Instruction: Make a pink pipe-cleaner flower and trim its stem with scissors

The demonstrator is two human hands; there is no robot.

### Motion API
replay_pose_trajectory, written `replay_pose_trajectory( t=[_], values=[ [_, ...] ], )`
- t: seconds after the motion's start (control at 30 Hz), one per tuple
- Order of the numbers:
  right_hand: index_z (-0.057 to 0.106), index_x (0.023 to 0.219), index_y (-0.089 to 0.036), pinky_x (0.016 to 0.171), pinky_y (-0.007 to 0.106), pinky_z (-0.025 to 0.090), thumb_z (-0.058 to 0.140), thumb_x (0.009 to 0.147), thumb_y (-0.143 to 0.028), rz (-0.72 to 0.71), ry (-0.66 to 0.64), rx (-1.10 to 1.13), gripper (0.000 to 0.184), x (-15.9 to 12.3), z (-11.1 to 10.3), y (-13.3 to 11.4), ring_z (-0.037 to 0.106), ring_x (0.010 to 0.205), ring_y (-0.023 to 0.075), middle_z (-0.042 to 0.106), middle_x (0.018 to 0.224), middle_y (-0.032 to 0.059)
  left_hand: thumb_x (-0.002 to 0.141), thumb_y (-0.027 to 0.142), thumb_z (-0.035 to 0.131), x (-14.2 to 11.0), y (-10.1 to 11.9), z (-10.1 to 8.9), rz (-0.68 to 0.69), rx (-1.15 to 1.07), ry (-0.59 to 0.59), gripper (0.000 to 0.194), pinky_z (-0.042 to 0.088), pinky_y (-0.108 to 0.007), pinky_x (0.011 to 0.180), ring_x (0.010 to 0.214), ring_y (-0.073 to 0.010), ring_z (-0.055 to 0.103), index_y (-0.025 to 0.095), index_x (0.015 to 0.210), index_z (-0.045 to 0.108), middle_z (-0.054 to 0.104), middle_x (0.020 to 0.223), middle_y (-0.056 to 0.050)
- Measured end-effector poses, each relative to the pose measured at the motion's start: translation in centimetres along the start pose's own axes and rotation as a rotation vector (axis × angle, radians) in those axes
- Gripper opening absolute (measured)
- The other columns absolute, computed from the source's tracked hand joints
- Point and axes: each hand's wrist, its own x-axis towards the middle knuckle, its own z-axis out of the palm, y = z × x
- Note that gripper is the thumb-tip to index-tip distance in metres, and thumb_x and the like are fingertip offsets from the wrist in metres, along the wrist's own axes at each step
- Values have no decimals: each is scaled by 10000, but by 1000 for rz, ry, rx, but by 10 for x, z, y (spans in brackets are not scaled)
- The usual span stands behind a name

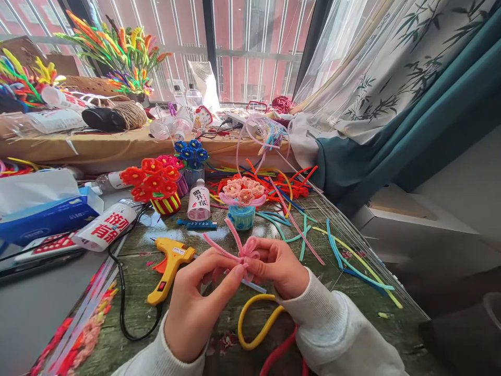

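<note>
Between my two hands is a pink pipe cleaner flower with looped petals; two straight pink ends stick out up and to the left. My left hand pinches it at the base with thumb and forefinger. From the other side, my right hand grips the loops, thumb against the stem. Just beyond them stands a blue pot holding light pink pipe cleaner flowers. A yellow glue gun lies to the left of my left hand. Below my hands, a yellow pipe cleaner curves on the table.
Loose pipe cleaners are scattered at right and behind. A labelled bottle, red flowers and blue flowers stand at the back. The glue gun's black cord loops leftward. A tissue pack sits left.
</note>
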Motion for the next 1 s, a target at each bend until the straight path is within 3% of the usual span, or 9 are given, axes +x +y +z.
replay_pose_trajectory(
  t=[0.1, 0.57, 0.83, 1.0],
  values=[
    [676, 710, -117, 452, 166, 469, 898, 525, -335, 13, 25, 21, 362, 1, -1, 2, 620, 477, 90, 698, 599, 7, 785, 288, 654, -1, 2, 0, 29, 67, 37, 140, 384, -244, 526, 571, -127, 492, 205, 686, 704, 612, 608, 3],
    [728, 641, -116, 396, 166, 403, 877, 516, -426, -10, 54, -51, 366, 4, -1, 2, 547, 434, 70, 638, 497, -9, 778, 240, 651, -1, 3, 1, 160, 302, 153, 135, 400, -239, 530, 582, -125, 534, 194, 656, 685, 630, 627, 6],
    [731, 642, -132, 625, 252, 555, 918, 441, -271, 27, 86, -24, 308, 1, 1, 1, 652, 575, 119, 719, 657, 12, 784, 258, 635, -1, 0, 1, 165, 379, 153, 167, 402, -268, 555, 586, -145, 535, 192, 635, 670, 603, 607, 1],
    [684, 603, -149, 624, 282, 577, 913, 455, -273, -40, 76, -41, 300, 1, -2, 5, 675, 576, 143, 719, 635, 6, 807, 275, 613, -1, -2, 1, 168, 417, 118, 198, 413, -281, 564, 583, -152, 546, 199, 635, 675, 598, 605, -1]
  ],
)
